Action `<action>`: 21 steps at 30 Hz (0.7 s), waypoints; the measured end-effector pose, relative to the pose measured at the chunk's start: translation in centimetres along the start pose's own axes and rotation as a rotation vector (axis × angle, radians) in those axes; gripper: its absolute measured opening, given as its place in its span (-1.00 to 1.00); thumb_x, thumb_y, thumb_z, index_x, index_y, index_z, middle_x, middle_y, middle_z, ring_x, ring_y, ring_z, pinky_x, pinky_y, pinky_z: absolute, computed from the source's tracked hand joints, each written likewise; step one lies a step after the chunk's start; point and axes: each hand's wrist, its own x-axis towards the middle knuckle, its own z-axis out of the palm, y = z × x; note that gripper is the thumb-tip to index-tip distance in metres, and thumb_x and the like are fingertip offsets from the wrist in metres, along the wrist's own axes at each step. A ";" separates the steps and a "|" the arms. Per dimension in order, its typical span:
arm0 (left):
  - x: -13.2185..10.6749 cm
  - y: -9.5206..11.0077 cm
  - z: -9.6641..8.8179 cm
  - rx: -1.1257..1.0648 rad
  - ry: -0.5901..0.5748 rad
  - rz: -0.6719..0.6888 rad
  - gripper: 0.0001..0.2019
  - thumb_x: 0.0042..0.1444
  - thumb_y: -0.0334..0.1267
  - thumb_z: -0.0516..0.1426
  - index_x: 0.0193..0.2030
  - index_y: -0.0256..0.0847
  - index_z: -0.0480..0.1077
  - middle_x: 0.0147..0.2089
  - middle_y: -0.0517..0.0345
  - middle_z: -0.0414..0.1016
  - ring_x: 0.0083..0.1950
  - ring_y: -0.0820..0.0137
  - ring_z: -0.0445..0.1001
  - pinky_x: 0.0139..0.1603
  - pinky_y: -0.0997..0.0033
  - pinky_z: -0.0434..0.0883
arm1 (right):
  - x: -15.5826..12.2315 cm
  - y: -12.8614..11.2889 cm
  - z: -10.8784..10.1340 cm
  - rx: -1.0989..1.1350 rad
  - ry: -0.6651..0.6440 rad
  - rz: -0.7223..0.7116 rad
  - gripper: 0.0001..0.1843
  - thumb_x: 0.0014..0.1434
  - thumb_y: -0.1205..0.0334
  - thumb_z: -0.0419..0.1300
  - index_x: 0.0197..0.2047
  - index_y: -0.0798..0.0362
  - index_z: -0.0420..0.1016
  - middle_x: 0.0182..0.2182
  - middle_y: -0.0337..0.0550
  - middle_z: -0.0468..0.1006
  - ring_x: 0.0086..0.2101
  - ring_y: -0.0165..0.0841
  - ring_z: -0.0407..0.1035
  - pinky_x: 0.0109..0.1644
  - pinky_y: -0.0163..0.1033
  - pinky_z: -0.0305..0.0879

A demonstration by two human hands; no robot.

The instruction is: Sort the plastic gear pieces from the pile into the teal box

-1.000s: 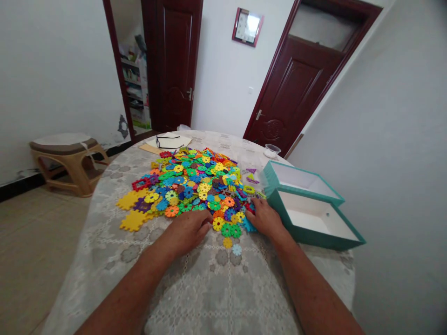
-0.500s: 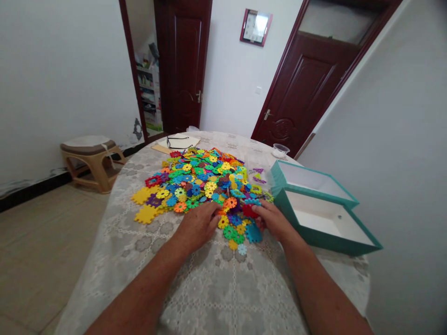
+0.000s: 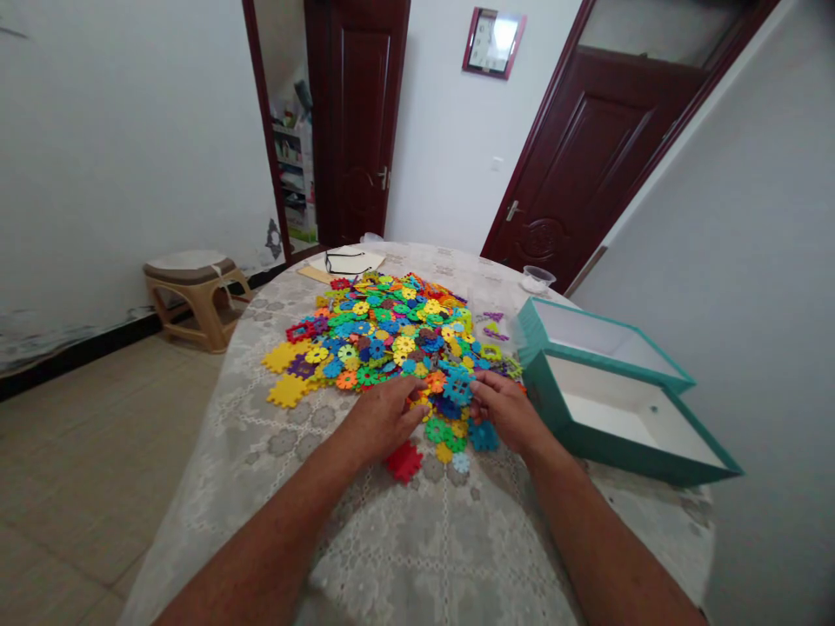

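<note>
- Red piece (image 3: 404,462) lying alone on table (image 3: 404,556), at pile's 6 o'clock.
- Left hand (image 3: 384,413) half-curling at pile's 6 o'clock edge; can't tell if gripping anything.
- Right hand (image 3: 512,413) pinching blue piece (image 3: 458,385) at pile's 5 o'clock edge.
- Yellow pieces (image 3: 285,391) lying flat at 8 o'clock.
- Boxes (image 3: 626,450) standing lidless at 4 o'clock.
- Pile (image 3: 391,335) spreading mid-table. Probably early: few big pieces lying out at edges, most remaining jumbled together.
- Glasses (image 3: 329,261) resting at 11 o'clock, beyond pile.
</note>
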 end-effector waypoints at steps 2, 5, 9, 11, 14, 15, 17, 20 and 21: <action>-0.6 -0.1 -0.9 0.031 -0.090 -0.009 -0.61 0.28 -0.03 0.18 0.20 -0.06 0.46 0.10 0.02 0.59 0.04 0.22 0.55 0.10 0.24 0.42 | 0.2 -0.4 -1.1 -0.070 0.103 -0.023 -0.69 0.17 -0.08 0.30 -0.23 -0.01 0.48 -0.62 -0.37 0.41 -0.59 -0.40 0.28 -0.49 -0.31 0.18; -1.7 -0.3 -2.1 0.091 -0.259 0.010 -0.41 0.09 0.03 0.34 0.26 0.01 0.42 0.19 0.03 0.53 0.16 0.14 0.49 0.18 0.17 0.40 | 0.4 -0.8 -2.5 -0.127 0.248 -0.032 -0.71 0.15 -0.06 0.27 -0.26 -0.01 0.47 -0.65 -0.40 0.34 -0.62 -0.42 0.18 -0.53 -0.31 0.08; -2.6 -0.2 -2.8 0.146 -0.384 0.064 -0.33 -0.08 -0.04 0.44 0.21 0.06 0.43 0.21 0.08 0.46 0.24 0.10 0.41 0.24 0.16 0.36 | 0.5 -0.9 -3.6 -0.225 0.367 -0.088 -0.67 0.11 -0.10 0.28 -0.29 0.01 0.49 -0.56 -0.33 0.42 -0.57 -0.39 0.21 -0.50 -0.29 0.11; -2.6 0.0 -2.8 0.174 -0.389 0.067 -0.46 -0.06 -0.15 0.41 0.11 0.02 0.48 0.12 0.08 0.48 0.16 0.12 0.43 0.16 0.19 0.39 | 0.5 -1.0 -3.9 -0.296 0.394 -0.132 -0.66 0.13 -0.11 0.27 -0.29 0.01 0.50 -0.51 -0.27 0.48 -0.51 -0.36 0.27 -0.45 -0.27 0.17; -2.5 0.3 -2.6 0.199 -0.352 0.061 -0.63 0.00 -0.26 0.32 0.00 -0.02 0.51 0.02 0.06 0.49 0.04 0.14 0.46 0.03 0.23 0.40 | 0.3 -1.3 -3.8 -0.390 0.411 -0.182 -0.68 0.19 -0.09 0.22 -0.28 0.00 0.52 -0.46 -0.24 0.51 -0.45 -0.32 0.32 -0.38 -0.25 0.22; -2.4 0.2 -2.5 0.200 -0.342 0.062 -0.66 0.03 -0.26 0.29 0.00 -0.02 0.51 0.01 0.06 0.49 0.02 0.15 0.47 0.01 0.23 0.39 | 0.3 -1.3 -3.7 -0.407 0.410 -0.187 -0.68 0.21 -0.09 0.20 -0.28 0.00 0.52 -0.46 -0.24 0.50 -0.45 -0.32 0.32 -0.38 -0.25 0.22; -2.3 0.0 -2.4 0.188 -0.322 0.059 -0.71 0.09 -0.22 0.24 -0.01 -0.03 0.51 -0.01 0.05 0.50 -0.01 0.17 0.47 0.00 0.23 0.39 | 0.3 -1.2 -3.2 -0.420 0.382 -0.174 -0.68 0.24 -0.11 0.17 -0.26 -0.02 0.51 -0.49 -0.26 0.48 -0.48 -0.32 0.31 -0.39 -0.25 0.22; -2.2 -0.7 -2.2 0.137 -0.274 0.029 -0.69 0.14 -0.16 0.22 0.04 -0.01 0.48 0.02 0.06 0.52 -0.01 0.18 0.48 0.01 0.24 0.39 | 0.6 -0.5 -2.3 -0.434 0.318 -0.131 -0.65 0.25 -0.13 0.15 -0.17 -0.04 0.51 -0.54 -0.28 0.46 -0.51 -0.29 0.33 -0.41 -0.24 0.21; -2.2 -0.9 -2.1 0.117 -0.260 0.023 -0.66 0.13 -0.16 0.23 0.07 0.00 0.47 0.04 0.06 0.53 0.01 0.17 0.48 0.03 0.23 0.40 | 0.8 -0.1 -2.0 -0.462 0.303 -0.135 -0.65 0.24 -0.13 0.16 -0.15 -0.04 0.52 -0.54 -0.28 0.46 -0.49 -0.28 0.35 -0.40 -0.24 0.21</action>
